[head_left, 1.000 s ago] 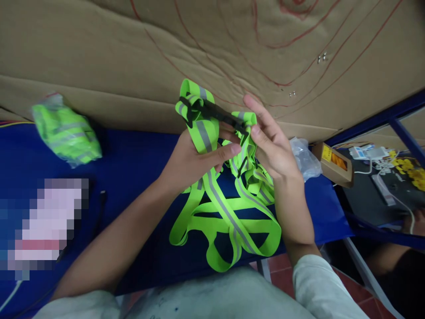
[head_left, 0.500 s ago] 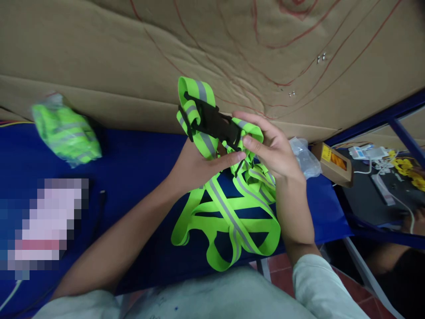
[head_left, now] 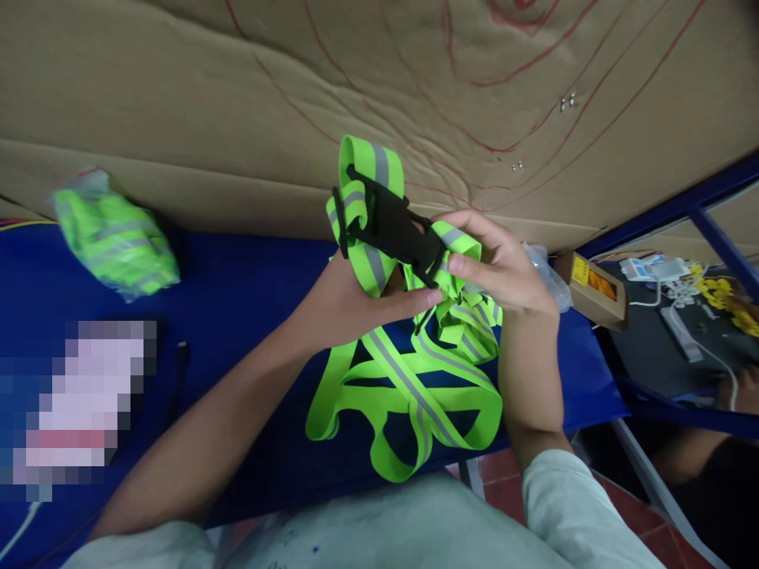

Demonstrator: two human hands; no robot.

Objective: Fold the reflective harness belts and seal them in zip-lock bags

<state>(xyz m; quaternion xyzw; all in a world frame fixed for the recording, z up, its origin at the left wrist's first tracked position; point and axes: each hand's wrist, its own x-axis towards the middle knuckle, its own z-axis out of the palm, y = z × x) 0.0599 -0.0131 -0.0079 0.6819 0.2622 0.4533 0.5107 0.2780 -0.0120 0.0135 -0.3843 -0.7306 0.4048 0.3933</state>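
Observation:
A neon-green reflective strap with a grey stripe lies in loops on the blue tabletop, its upper part lifted in both hands. On it sits a black side-release buckle, its two halves seemingly joined, with a strap loop and a black slider at its upper left end. My left hand is closed round the strap from below, thumb near the buckle's lower right end. My right hand pinches the strap where it enters that end. The bunched strap under the right hand hides some of its folds.
At left lies a clear bag with more green strap, beside a pixelated phone-like object and a black cable. A cardboard wall rises behind. At right are a plastic bag, a small carton and another person's arm.
The buckle and the held strap have shifted slightly to the right. My right hand has moved a little right and down; both hands keep their hold.

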